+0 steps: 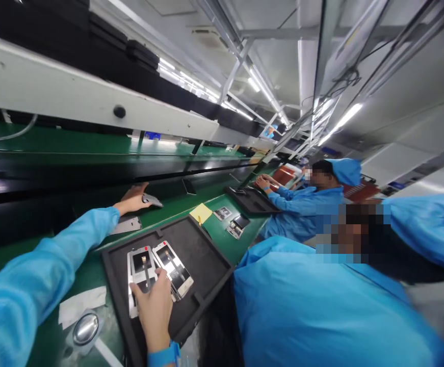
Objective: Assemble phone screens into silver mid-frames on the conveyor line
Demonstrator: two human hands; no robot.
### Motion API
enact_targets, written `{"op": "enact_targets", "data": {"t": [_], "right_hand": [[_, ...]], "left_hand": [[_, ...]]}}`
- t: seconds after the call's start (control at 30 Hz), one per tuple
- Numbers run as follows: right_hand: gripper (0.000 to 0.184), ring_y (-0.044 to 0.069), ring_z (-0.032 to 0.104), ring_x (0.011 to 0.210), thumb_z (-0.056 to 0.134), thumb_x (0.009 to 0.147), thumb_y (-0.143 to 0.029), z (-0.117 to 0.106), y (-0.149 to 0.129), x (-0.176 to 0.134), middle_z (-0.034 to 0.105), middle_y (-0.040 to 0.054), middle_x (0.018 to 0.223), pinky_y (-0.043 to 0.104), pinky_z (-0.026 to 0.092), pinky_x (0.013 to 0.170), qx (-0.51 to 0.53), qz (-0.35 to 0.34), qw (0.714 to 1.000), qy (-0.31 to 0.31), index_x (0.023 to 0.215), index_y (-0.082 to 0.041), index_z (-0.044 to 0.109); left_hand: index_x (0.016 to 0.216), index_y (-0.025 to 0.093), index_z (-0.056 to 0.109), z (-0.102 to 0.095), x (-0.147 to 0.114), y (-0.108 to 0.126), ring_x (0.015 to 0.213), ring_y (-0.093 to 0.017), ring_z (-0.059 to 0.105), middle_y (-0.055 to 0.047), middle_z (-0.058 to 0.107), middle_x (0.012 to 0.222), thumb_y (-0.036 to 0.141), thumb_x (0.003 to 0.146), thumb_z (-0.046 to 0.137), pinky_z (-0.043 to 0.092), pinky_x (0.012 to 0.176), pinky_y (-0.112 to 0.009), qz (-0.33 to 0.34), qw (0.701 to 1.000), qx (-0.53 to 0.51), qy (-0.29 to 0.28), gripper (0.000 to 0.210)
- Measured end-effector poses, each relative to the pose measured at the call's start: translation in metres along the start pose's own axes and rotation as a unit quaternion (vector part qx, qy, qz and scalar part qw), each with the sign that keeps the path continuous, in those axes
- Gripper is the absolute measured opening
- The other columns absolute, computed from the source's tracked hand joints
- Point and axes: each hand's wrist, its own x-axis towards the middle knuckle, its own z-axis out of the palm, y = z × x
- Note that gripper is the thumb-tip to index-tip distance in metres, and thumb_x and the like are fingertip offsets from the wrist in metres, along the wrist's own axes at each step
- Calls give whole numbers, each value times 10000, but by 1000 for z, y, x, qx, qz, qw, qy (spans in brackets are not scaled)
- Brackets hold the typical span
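Observation:
My left hand [133,199] reaches over the green bench at the back, its fingers closed around a grey phone part [153,201]. A flat silver phone panel [128,225] lies just below that wrist. My right hand [155,306] is over a black foam tray [210,257], thumb and fingers on opposite edges of a silver phone assembly [142,260]. Its lower end is partly covered by the hand. Right beside it in the tray lies a second phone assembly [174,270] with a dark inside, a ribbon strip and a red mark.
A round metal-topped container [86,329] and white paper [82,306] are at lower left. Beyond the tray lie a yellow note [201,213] and two opened phones [222,212]. A person in a blue coat [283,300] sits close on the right; another works at a farther tray [248,204].

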Motion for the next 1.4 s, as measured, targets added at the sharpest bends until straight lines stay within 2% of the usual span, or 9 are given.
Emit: {"op": "enact_targets", "data": {"t": [0.2, 0.37, 0.5, 0.63, 0.77, 0.9, 1.07, 1.17, 1.4], "right_hand": [[508, 398, 765, 777, 807, 741, -521, -11, 2, 7, 782, 147, 799, 409, 516, 666, 127, 12, 991, 39, 1088, -174, 676], [614, 323, 757, 817, 528, 856, -820, -47, -16, 1, 765, 129, 839, 391, 552, 718, 239, 12, 965, 110, 954, -216, 587], [599, 242, 726, 752, 407, 976, -789, -68, -71, -52, 744, 62, 834, 333, 542, 684, 300, -10, 943, 143, 1052, -215, 559], [509, 197, 687, 651, 505, 998, -728, -46, -135, -122, 711, 2, 731, 292, 533, 614, 412, -86, 907, -14, 1029, -226, 583], [472, 197, 724, 714, 516, 1029, -670, -25, -174, -160, 767, 53, 906, 304, 583, 631, 470, -112, 875, -33, 1106, -223, 645], [500, 287, 704, 1251, 531, 1042, -619, -29, -202, -164, 704, 140, 1398, 436, 610, 1010, 476, -199, 857, -14, 1305, -231, 704], [519, 298, 679, 1327, 545, 1045, -604, -29, -229, -163, 705, 159, 1413, 495, 550, 1127, 508, -198, 837, -46, 1358, -207, 663], [464, 285, 693, 1288, 586, 1021, -612, -23, -239, -165, 728, 153, 1339, 489, 537, 1131, 533, -186, 825, -19, 1227, -204, 668], [330, 206, 697, 1017, 585, 1036, -542, -40, -251, -160, 709, 62, 1048, 387, 551, 991, 513, -217, 830, -7, 992, -220, 642]], "left_hand": [[1357, 220, 604, -95, -92, 23, 1111, -280, 693, -61, 712, 1072, 427, 806, 896, 553, 1033, -475, -60, 981, -119, 138, 657], [1306, 171, 626, -145, -224, 74, 1020, -349, 753, -188, 744, 1174, 617, 1036, 486, 629, 861, -554, -131, 948, -257, 137, 540], [1548, 277, 524, -154, -306, 108, 787, -298, 764, -175, 748, 1271, 556, 1059, 500, 615, 700, -427, -195, 875, -443, 4, 564], [1713, 229, 283, -154, -355, 114, 804, -324, 776, -205, 788, 1078, 741, 997, 489, 582, 763, -398, -225, 823, -488, -185, 904], [1737, 158, 148, -167, -373, 106, 831, -293, 763, -189, 789, 998, 757, 995, 483, 566, 800, -365, -213, 846, -438, -218, 1010], [1725, 172, 249, -189, -378, 95, 875, -269, 730, -201, 765, 1156, 723, 1022, 459, 571, 838, -370, -134, 920, -327, -172, 917], [1685, 408, 356, -205, -385, 81, 1551, -415, 391, -53, 328, 1757, 614, 1068, 421, 414, 1224, -560, 25, 985, -93, -146, 654], [1716, 423, 230, -209, -386, 79, 1650, -385, 181, 10, 89, 1820, 489, 1094, 433, 283, 1311, -542, 119, 978, 31, -169, 658], [1721, 276, 293, -217, -381, 93, 1529, -384, 451, -128, 162, 1796, 469, 1085, 488, 409, 1257, -471, 188, 963, 85, -173, 694]]}}
